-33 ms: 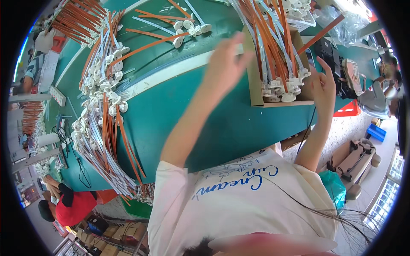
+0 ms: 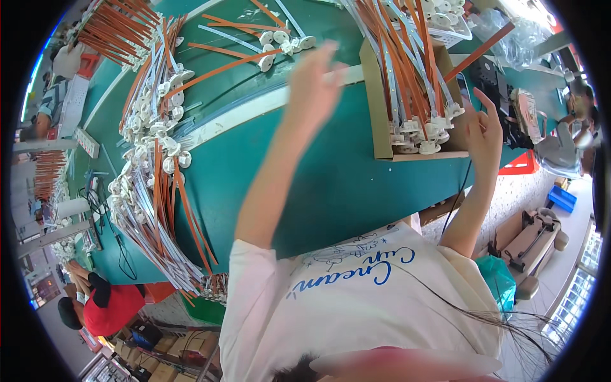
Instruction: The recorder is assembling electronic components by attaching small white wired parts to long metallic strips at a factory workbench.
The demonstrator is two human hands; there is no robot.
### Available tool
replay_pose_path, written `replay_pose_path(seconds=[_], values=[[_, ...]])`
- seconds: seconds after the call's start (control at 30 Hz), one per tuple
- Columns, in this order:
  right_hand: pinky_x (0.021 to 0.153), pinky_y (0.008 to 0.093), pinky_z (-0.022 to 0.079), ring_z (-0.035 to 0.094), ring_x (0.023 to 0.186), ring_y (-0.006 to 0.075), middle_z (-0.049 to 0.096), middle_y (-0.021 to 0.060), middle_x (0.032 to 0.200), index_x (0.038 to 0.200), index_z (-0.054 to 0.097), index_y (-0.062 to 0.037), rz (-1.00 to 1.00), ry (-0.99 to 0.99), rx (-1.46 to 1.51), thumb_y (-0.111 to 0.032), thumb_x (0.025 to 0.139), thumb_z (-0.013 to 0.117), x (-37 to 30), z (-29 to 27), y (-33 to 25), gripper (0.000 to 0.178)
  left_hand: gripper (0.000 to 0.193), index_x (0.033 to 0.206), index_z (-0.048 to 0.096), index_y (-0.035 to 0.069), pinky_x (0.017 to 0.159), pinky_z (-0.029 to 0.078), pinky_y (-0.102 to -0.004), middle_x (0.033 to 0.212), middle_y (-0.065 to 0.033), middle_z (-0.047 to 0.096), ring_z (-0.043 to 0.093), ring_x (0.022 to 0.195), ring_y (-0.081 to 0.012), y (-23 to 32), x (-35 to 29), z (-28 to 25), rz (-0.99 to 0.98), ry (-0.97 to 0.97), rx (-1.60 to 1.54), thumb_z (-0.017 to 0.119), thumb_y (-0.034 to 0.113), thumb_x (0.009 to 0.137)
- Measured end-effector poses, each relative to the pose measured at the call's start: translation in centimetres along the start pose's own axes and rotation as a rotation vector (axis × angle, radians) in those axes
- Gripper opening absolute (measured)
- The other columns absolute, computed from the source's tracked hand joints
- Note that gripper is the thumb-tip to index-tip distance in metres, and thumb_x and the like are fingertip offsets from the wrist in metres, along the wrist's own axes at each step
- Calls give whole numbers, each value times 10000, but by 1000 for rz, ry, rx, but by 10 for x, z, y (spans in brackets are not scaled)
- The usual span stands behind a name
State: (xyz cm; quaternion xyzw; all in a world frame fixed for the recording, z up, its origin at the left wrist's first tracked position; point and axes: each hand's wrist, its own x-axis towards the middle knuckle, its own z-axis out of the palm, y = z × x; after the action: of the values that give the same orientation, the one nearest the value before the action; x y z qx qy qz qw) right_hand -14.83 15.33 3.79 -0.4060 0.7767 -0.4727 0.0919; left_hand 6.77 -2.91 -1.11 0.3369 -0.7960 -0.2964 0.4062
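Observation:
Blurred by movement, my left hand hangs over the pale strip across the green table, its visible fingers apart and nothing seen in it. Just beyond it lies a small group of round white plastic pieces with orange and clear strips. My right hand is raised beside the right wall of a cardboard box, index finger extended and the others loosely bent, with nothing visible in it. Inside the cardboard box stand several orange strips and clear strips, their white round ends at the near side.
A long heap of strips with white ends covers the table's left part. Behind the box is a white basket; a black bag lies to the right. A co-worker in red sits at the lower left.
My left hand has moved left, away from the box and toward the small group of white pieces. My right hand has shifted slightly, and nothing else has visibly moved.

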Motion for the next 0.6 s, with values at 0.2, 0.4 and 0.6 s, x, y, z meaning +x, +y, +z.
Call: replay_pose_path(seconds=[0.2, 0.4, 0.6], values=[[484, 166, 225, 339, 544, -4, 411, -68, 591, 1211, 540, -68, -48, -119, 26, -133, 913, 556, -10, 8, -3, 305, 360, 1216, 479, 51, 780, 483, -444, 1059, -230, 532, 585, 905, -366, -138, 8, -75, -293, 76, 876, 517, 160, 875], [527, 173, 331, 386, 575, 33, 452, -21, 649, 1118, 606, -60, -2, -142, 65, -103, 849, 622, -15, -1, -21, 273, 191, 1014, 601, 42, 729, 477, -409, 918, -162, 572, 568, 879, -327, -64, 14, -99, 90, -129, 796, 528, 156, 879], [624, 226, 456, 571, 688, 132, 603, 84, 934, 1202, 532, -26, -539, -364, 100, -57, 837, 608, -26, 34, -72, 374, 256, 1072, 624, 99, 680, 478, -328, 905, -64, 544, 556, 777, -218, 97, -6, -72, 397, -318, 423, 625, 93, 816]])
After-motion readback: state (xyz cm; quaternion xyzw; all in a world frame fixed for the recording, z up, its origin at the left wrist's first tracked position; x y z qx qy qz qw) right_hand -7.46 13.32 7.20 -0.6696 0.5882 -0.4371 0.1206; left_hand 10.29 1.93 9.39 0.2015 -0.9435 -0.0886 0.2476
